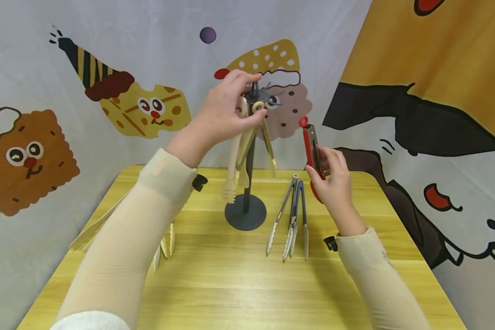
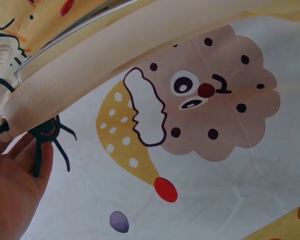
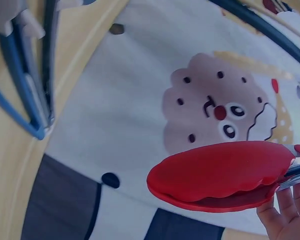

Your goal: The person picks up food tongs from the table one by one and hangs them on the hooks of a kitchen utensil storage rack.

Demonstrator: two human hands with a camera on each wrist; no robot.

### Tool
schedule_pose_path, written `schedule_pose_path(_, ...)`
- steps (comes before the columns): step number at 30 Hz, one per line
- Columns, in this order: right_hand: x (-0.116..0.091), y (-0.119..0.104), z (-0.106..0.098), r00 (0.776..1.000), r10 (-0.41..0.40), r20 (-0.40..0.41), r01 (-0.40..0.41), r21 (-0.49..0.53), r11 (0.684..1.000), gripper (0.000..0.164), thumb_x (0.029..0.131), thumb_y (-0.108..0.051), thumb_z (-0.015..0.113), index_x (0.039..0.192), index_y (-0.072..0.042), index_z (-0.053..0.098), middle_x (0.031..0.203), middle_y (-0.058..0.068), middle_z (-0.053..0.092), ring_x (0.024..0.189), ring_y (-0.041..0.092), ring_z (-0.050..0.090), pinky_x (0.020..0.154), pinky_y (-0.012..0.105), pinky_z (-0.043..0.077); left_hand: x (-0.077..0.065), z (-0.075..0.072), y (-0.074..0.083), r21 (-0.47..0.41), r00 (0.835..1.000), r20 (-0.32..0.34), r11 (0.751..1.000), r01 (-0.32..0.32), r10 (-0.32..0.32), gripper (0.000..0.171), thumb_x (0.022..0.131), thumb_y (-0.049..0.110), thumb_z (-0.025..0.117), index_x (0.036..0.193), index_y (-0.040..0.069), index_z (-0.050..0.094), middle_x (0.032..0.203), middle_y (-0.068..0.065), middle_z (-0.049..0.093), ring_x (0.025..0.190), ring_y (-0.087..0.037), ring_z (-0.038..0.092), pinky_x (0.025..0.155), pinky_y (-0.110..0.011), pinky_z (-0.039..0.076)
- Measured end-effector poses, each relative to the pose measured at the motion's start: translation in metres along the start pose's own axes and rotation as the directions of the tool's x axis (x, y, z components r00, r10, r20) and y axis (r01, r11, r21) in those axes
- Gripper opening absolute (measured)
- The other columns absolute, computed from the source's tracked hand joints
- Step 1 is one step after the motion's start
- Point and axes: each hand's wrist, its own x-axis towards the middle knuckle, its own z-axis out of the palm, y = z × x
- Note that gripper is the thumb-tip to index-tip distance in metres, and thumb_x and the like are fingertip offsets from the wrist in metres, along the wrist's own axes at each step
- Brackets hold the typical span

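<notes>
L hand [image 1: 222,110] half-closed round top of stand [image 1: 246,215], upper ctr. of frame. R hand [image 1: 334,178] pinches red tongs [image 1: 308,146], right of ctr. Risk: sideways pull by L may tip stand, i.e. hung tongs [image 1: 233,169] slip off.

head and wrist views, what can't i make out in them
Head view: what the pale tong tips belong to; the left sleeve hides it.
Left wrist view: the far end of the beige tongs; cut off by the picture's edge.
Right wrist view: the handle end of the red tongs and part of the right hand; cut off by the right edge.
</notes>
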Motion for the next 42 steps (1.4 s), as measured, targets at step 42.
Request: schedule_pose_path(42, 0.016, -0.051, 0.019, 0.994, -0.088, -0.065, 0.099, 0.188, 0.977, 0.046, 0.082, -0.012, 0.073, 0.126, -0.014, 0.058, 0.115, 0.01, 0.056, 0.086, 0.019, 0.053, 0.062, 0.022, 0.045, -0.002, 0.001, 0.001, 0.035, 1.0, -0.008, 0.999, 0.002, -0.001, 0.067, 0.087, 0.046, 0.058, 0.143, 0.015, 0.041, 0.136, -0.004, 0.045, 0.091, -0.012, 0.048, 0.083, -0.029, 0.045)
